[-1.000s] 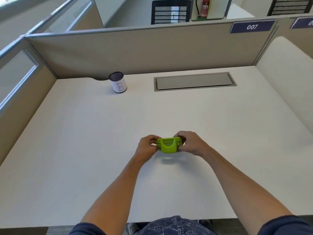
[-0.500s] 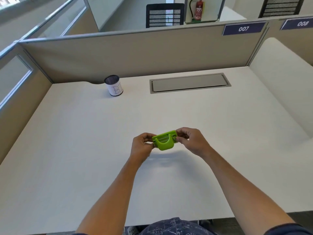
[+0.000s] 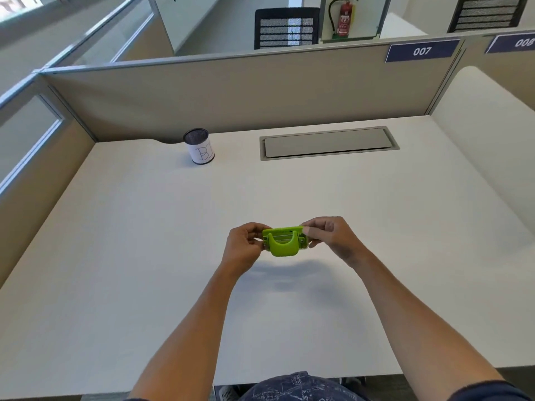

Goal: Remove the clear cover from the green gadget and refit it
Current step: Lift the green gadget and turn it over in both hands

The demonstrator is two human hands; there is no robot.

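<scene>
A: Head view first. Any writing to read?

B: Two blue plates on the partition: "007" (image 3: 421,51) and, further right, "008" (image 3: 524,42). The mesh pot (image 3: 199,146) at the back left of the worktop (image 3: 115,256) wears a white label with hand-drawn letters, something like "BI"; the second stroke is unclear. The extinguisher (image 3: 344,15) behind the partition has a label too small to read.

A: And the hands?

B: Both forearms reach forward, wrists raised. The left hand (image 3: 243,247) pinches the left end of the gadget (image 3: 283,241), fingers curled round it. The right hand (image 3: 330,235) grips the right end, thumb on the top edge, other fingers folded beneath.

A: Where is the gadget?

B: Held between the hands above the middle of the worktop, clear of it, with its shadow below. Its curved green handle faces the camera.

A: The cover?

B: Clear plastic shows at the ends, but I cannot tell whether it is seated.
</scene>
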